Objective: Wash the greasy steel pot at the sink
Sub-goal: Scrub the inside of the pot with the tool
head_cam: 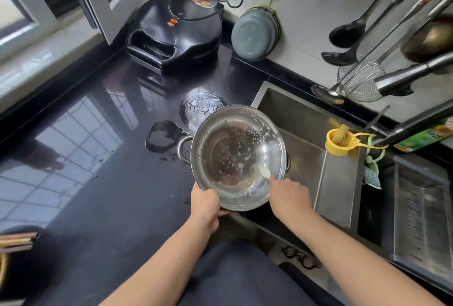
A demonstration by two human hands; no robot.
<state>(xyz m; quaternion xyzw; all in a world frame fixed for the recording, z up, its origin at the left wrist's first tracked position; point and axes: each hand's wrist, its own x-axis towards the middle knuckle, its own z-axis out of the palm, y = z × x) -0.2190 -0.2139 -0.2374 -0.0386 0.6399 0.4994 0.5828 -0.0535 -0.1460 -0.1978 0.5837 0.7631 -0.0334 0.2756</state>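
Legible text, none: you can read no word or number anywhere. The green bottle (426,137) at the right edge carries a printed label with characters too blurred to make out. The black electric griddle (175,28) bears a red-orange sticker, likewise unreadable.

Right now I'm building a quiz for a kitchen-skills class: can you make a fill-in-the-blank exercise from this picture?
1. The left hand grips the steel pot by its near ____.
2. The right hand holds a small white ____ inside the pot.
3. The pot is held tilted over the edge of the ____.
4. A yellow cup hangs from the ____.

Missing words: rim; spoon; sink; faucet
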